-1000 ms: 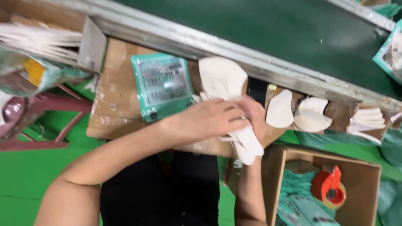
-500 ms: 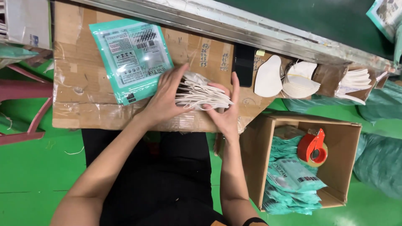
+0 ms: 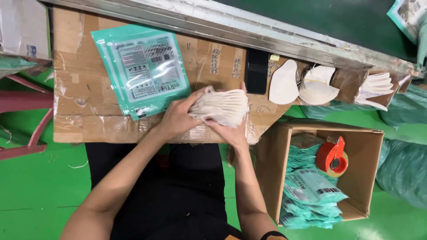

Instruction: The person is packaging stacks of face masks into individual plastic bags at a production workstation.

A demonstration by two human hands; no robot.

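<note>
Both hands, left hand (image 3: 178, 118) and right hand (image 3: 231, 129), clench a soft, light stack of white fabric masks (image 3: 220, 106) by its ends, just right of the teal plastic pouch (image 3: 142, 71); it looks easily splayed.

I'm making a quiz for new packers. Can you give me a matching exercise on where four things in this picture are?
Things:
1. stack of white masks
2. teal pouch
3. tape dispenser
4. black phone

Places:
A. in the open cardboard box
B. flat on the cardboard top, left of the hands
C. beside the metal rail
D. between left hand and right hand

Pairs: 1-D, 2-B, 3-A, 4-C
</note>
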